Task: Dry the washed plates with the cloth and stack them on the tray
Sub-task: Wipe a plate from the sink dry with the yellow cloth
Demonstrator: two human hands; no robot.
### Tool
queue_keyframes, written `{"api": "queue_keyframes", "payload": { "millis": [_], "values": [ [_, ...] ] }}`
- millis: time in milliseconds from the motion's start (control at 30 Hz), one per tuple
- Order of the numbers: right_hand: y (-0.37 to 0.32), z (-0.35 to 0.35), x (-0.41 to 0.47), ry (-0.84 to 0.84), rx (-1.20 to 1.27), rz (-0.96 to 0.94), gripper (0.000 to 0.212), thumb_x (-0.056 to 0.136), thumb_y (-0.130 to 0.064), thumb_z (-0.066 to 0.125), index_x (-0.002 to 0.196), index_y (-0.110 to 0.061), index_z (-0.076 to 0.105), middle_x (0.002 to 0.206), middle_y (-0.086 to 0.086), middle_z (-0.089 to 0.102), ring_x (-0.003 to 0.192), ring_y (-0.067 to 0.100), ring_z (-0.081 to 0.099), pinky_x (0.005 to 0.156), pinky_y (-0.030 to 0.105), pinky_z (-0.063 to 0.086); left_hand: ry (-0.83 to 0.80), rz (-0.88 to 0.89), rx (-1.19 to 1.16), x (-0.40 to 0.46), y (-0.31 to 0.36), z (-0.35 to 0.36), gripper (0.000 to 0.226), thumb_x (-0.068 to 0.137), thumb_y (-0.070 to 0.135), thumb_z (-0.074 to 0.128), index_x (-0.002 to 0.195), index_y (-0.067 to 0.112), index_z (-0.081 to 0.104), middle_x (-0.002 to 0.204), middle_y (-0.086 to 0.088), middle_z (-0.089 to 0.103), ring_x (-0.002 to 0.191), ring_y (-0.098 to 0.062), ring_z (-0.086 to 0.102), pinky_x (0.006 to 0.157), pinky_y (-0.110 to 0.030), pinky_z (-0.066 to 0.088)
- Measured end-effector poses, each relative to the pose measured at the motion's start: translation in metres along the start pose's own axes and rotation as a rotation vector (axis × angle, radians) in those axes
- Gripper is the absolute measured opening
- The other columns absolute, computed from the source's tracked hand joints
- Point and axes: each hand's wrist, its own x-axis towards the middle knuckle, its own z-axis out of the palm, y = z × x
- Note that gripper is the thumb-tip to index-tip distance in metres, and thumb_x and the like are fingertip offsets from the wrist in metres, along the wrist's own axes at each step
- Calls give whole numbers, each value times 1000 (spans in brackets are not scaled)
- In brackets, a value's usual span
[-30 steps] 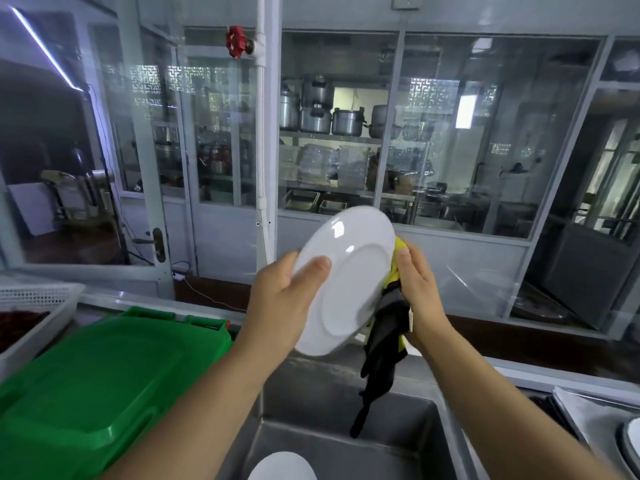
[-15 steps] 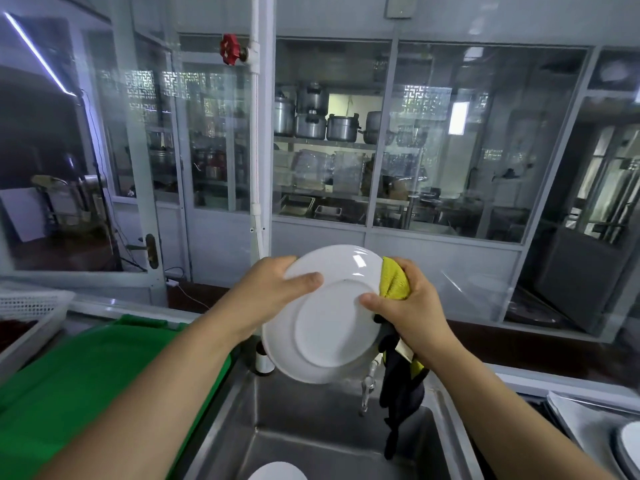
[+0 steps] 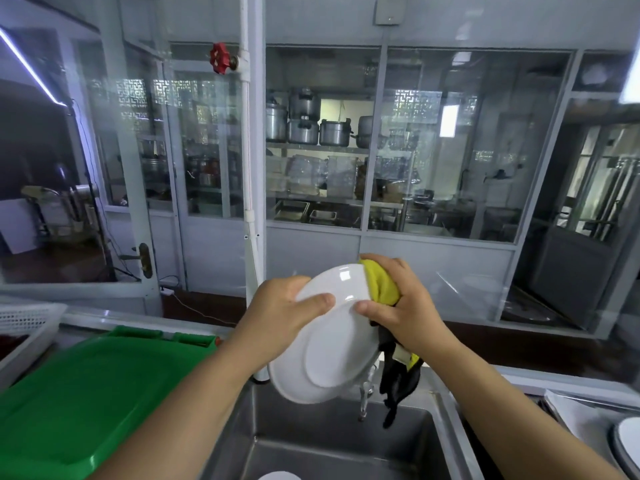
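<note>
— Head view: what are the fingers [image 3: 320, 301] doing?
— Left hand [image 3: 280, 315] grips the white plate [image 3: 329, 344] by its rim, thumb on the underside. Right hand [image 3: 403, 303] clutches the yellow-and-black cloth [image 3: 382, 284] against the plate's far edge.
— Where is the plate?
— Tilted, held above the steel sink [image 3: 311, 441]; a green bin lid [image 3: 90, 389] sits at left.

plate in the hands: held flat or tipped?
Tipped. The white plate stands steeply on edge above the sink, underside toward the camera, left hand gripping its rim, right hand pressing the yellow cloth behind it.
</note>
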Motion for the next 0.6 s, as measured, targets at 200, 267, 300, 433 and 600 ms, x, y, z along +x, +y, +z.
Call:
{"api": "queue_keyframes", "payload": {
  "millis": [200,267,300,433,600],
  "values": [
    [18,25,-26,317,583,346,38,83,-15,71,108,-40,60,99,-10,71,88,10,69,63,19,54,214,58,-240,-2,0,11,27,67,54,66,87,36,72,81,0,74,75,-18,70,64,-36,56],
    [19,28,-27,401,642,444,32,83,-18,71,108,-34,60,95,-8,73,83,11,70,59,20,54,242,69,-262,-5,-5,20,27,68,54,64,86,36,72,83,1,73,75,-15,69,63,-31,55],
    [19,27,-27,414,646,466,31,82,-17,72,108,-31,61,93,-7,73,79,11,70,58,21,53,235,47,-278,-6,-8,22,27,67,54,63,86,36,71,84,1,73,77,-15,69,65,-32,56],
    [16,4,-22,331,517,432,35,77,-11,76,104,-28,63,83,-9,73,69,8,69,53,21,53,63,-175,-320,0,-19,7,26,61,41,70,85,32,74,84,1,74,82,-22,68,71,-34,51],
    [3,-11,-5,132,162,264,52,70,-17,82,115,-27,59,97,-10,64,84,2,63,64,19,52,-98,-217,-267,9,-11,1,33,65,45,76,90,22,74,92,-1,76,84,-20,72,65,-26,57]
  ]
}}
